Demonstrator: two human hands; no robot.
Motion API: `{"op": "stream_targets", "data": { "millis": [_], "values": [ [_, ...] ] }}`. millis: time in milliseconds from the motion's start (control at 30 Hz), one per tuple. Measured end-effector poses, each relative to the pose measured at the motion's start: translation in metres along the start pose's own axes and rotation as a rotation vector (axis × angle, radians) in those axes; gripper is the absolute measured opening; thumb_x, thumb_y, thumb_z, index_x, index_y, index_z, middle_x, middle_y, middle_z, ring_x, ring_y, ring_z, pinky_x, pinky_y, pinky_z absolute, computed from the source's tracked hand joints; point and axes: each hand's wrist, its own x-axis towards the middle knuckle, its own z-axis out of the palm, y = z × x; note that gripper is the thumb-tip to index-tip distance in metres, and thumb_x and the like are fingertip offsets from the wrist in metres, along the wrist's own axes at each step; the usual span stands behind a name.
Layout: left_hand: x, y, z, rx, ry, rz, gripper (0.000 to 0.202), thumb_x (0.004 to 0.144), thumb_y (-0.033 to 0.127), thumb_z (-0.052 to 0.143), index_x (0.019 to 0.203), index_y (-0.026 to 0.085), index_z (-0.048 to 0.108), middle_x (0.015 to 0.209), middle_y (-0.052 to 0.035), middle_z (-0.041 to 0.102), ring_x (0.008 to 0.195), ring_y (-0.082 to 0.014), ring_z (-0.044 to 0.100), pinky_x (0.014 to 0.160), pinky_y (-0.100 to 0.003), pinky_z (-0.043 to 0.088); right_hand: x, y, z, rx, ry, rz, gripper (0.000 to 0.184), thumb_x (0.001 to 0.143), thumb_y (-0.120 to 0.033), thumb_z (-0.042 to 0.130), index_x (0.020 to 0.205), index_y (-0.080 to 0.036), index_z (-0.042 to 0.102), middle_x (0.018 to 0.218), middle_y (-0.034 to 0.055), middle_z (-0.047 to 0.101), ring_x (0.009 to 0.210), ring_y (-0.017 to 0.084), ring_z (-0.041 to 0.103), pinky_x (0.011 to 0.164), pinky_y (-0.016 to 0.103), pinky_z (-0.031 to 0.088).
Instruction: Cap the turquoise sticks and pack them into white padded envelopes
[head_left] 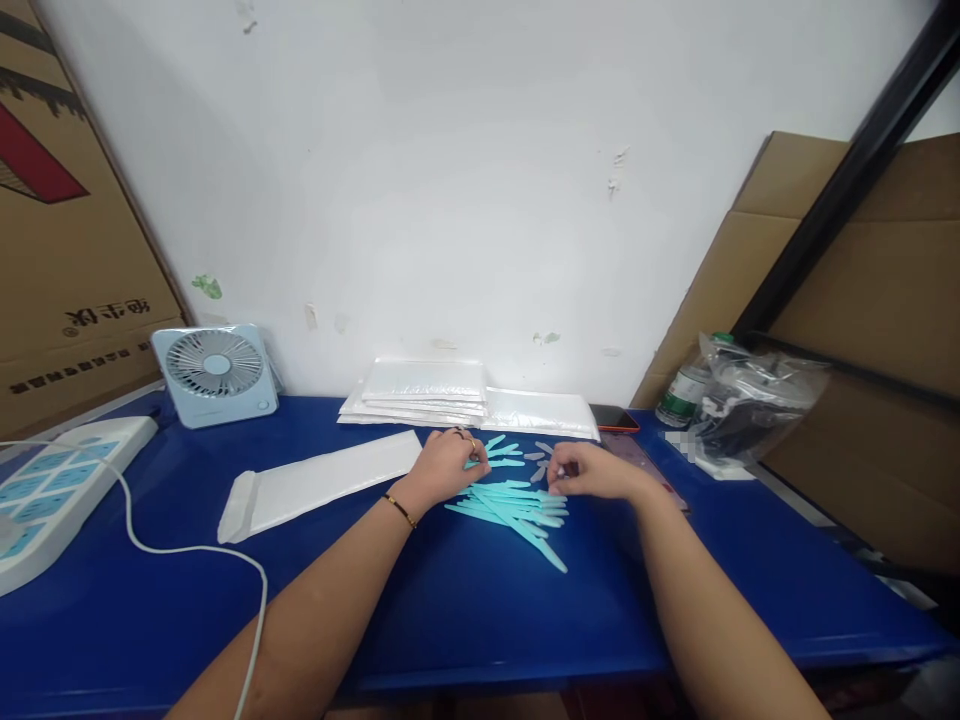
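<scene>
Slim turquoise sticks point(517, 515), which look like eyebrow razors, lie in a loose pile on the blue table, some with translucent ends. A smaller group of turquoise razors point(504, 452) is just behind them. My left hand point(452, 465) is closed at the left side of that smaller group, its fingertips around the end of a turquoise razor. Over the right end of the pile, my right hand point(585, 470) is closed in a pinch; what its fingertips hold is hidden. Several small translucent caps point(538, 455) lie beside it.
A white padded envelope point(322, 485) lies left of my left hand; more envelopes point(424, 385) are stacked by the wall. A fan point(217, 370), power strip point(67, 490) and white cable point(187, 548) are left. Right stand a phone point(615, 418), bottle point(684, 390) and plastic bag point(757, 410).
</scene>
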Motion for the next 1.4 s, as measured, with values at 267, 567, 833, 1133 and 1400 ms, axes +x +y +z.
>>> {"op": "stream_targets", "data": {
  "millis": [267,567,833,1133,1400],
  "values": [
    [0.000,0.010,0.009,-0.049,-0.103,0.073,0.019,0.080,0.038,0.056,0.091,0.024,0.063,0.080,0.0010,0.064,0.085,-0.0181,0.055,0.076,-0.030,0.032,0.005,0.004,0.009,0.102,-0.095,0.063,0.017,0.073,-0.032,0.063,0.075,-0.015,0.059,0.070,0.0008,0.058,0.062,0.012,0.049,0.056,0.023,0.037],
    [0.004,0.008,0.013,0.016,-0.085,-0.009,0.015,0.081,0.030,0.053,0.076,0.022,0.065,0.079,-0.0007,0.066,0.082,-0.0185,0.057,0.071,-0.030,0.033,0.008,0.012,0.012,-0.015,-0.016,0.039,0.016,0.069,-0.030,0.064,0.077,-0.017,0.064,0.066,-0.0010,0.056,0.059,0.012,0.049,0.053,0.022,0.036],
    [0.006,-0.010,0.000,0.091,0.105,-0.198,0.013,0.079,0.030,0.056,0.083,0.023,0.065,0.085,-0.0026,0.067,0.088,-0.0216,0.058,0.075,-0.032,0.037,0.003,0.016,-0.003,-0.117,0.361,0.229,0.020,0.070,-0.034,0.063,0.078,-0.016,0.066,0.063,0.0018,0.060,0.057,0.014,0.051,0.053,0.024,0.035],
    [0.001,0.007,0.011,-0.014,-0.096,0.034,0.018,0.075,0.042,0.061,0.080,0.025,0.066,0.082,0.0015,0.065,0.087,-0.0185,0.057,0.074,-0.030,0.034,0.006,0.008,0.013,-0.035,-0.044,0.046,0.020,0.066,-0.033,0.068,0.079,-0.018,0.067,0.078,0.0032,0.064,0.067,0.016,0.057,0.058,0.024,0.040],
    [0.004,0.011,0.006,0.053,-0.058,-0.009,0.023,0.083,0.037,0.054,0.071,0.021,0.066,0.080,-0.0004,0.067,0.081,-0.0177,0.057,0.072,-0.030,0.031,0.006,0.007,0.009,-0.011,0.038,0.012,0.017,0.078,-0.031,0.055,0.083,-0.017,0.063,0.074,0.0021,0.060,0.063,0.013,0.050,0.057,0.023,0.037]
  ]
}}
